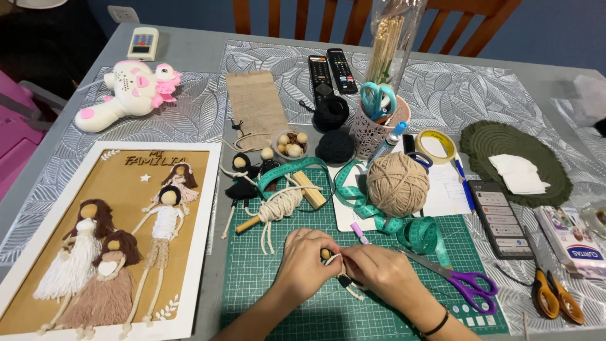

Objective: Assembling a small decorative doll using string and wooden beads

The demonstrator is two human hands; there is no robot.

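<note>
Green cutting mat [265,297] under both hands. Left hand [303,265] fingers curled, pinching small cord doll [341,271] by wooden bead head. Right hand [382,271] closed on doll's cord body, touching left. Doll sits between hands, mid-mat. Purple scissors [461,281] just right, yarn ball [398,184] behind, framed doll picture [107,240] far left.
</note>
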